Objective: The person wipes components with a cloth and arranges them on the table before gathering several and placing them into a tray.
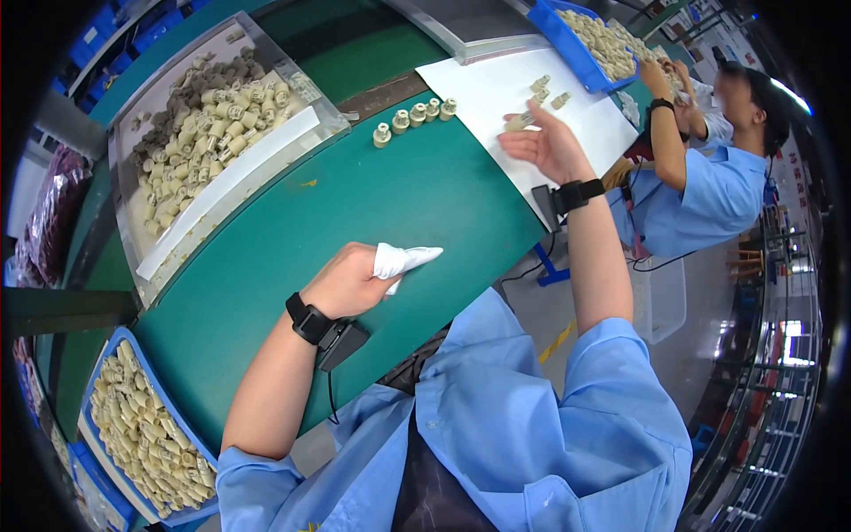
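My left hand is closed around a white cloth, which sticks out past the fingers over the green tabletop. Farther right, my right hand is over a sheet of white paper, its palm turned left. A small cream cylindrical fitting shows between its thumb and fingers. Just beyond that hand, a few similar fittings are on the paper. To its left, several cream fittings stand upright in a row on the green surface.
A framed tray at the far left holds a heap of cream and grey fittings. One blue bin of fittings is at the near left, another blue bin at the far right. A co-worker in blue handles parts beside it.
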Action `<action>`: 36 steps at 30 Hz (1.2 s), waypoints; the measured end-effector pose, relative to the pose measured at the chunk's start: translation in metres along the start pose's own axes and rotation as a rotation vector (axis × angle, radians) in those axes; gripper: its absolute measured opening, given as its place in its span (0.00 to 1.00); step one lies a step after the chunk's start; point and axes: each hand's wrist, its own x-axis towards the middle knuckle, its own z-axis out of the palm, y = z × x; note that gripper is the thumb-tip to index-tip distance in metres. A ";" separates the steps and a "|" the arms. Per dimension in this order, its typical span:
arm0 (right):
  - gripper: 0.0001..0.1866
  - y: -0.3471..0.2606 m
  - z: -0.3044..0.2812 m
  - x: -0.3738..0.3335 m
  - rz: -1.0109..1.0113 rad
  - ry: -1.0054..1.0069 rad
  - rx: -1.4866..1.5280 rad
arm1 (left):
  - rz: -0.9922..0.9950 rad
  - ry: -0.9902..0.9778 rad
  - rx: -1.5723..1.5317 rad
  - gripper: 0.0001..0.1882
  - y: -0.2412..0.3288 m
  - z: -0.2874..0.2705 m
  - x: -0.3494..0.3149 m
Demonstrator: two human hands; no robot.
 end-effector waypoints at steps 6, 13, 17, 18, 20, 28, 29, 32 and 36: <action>0.29 0.031 0.062 0.012 0.171 -0.151 -0.236 | -0.015 -0.033 -0.051 0.20 -0.011 0.004 0.002; 0.28 0.035 0.067 0.016 0.224 -0.170 -0.290 | 0.135 0.140 -0.092 0.21 -0.005 0.010 0.001; 0.28 0.035 0.069 0.017 0.229 -0.157 -0.300 | 0.112 0.134 -0.084 0.18 -0.007 0.008 0.001; 0.28 0.035 0.069 0.017 0.228 -0.147 -0.308 | 0.098 0.104 -0.093 0.16 -0.006 0.006 0.001; 0.28 0.036 0.068 0.018 0.226 -0.147 -0.302 | 0.083 0.071 -0.105 0.13 -0.006 0.005 0.002; 0.28 0.036 0.067 0.017 0.241 -0.148 -0.257 | -0.041 0.037 -0.102 0.05 -0.007 0.005 0.002; 0.28 0.037 0.067 0.017 0.230 -0.152 -0.274 | -0.025 0.026 -0.083 0.05 -0.008 0.005 0.001; 0.29 0.038 0.067 0.018 0.209 -0.153 -0.308 | 0.003 0.003 -0.051 0.07 -0.008 0.003 0.000; 0.29 0.038 0.069 0.017 0.181 -0.142 -0.357 | -0.172 -0.062 -0.049 0.09 -0.004 0.003 0.000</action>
